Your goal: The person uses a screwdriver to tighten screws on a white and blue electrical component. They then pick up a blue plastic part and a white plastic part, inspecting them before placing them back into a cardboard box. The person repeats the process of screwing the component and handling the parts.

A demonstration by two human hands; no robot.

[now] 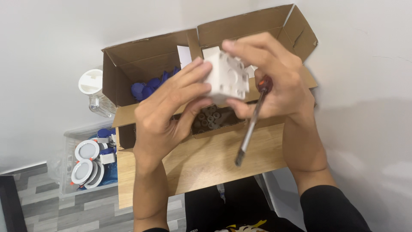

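White plastic box [226,77] gripped by 2 hands: left [169,109], right [272,79] also clamping screwdriver [253,122]; underside hidden by fingers

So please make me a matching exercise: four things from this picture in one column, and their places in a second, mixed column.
Things:
1. white plastic box
2. screwdriver
3. round white lamps
4. blue pieces

Places:
a. in the clear bin on the floor
b. between both hands
c. inside the cardboard box
d. in the right hand only

Pairs: 1-b, 2-d, 3-a, 4-c

Head view, steeply down, close
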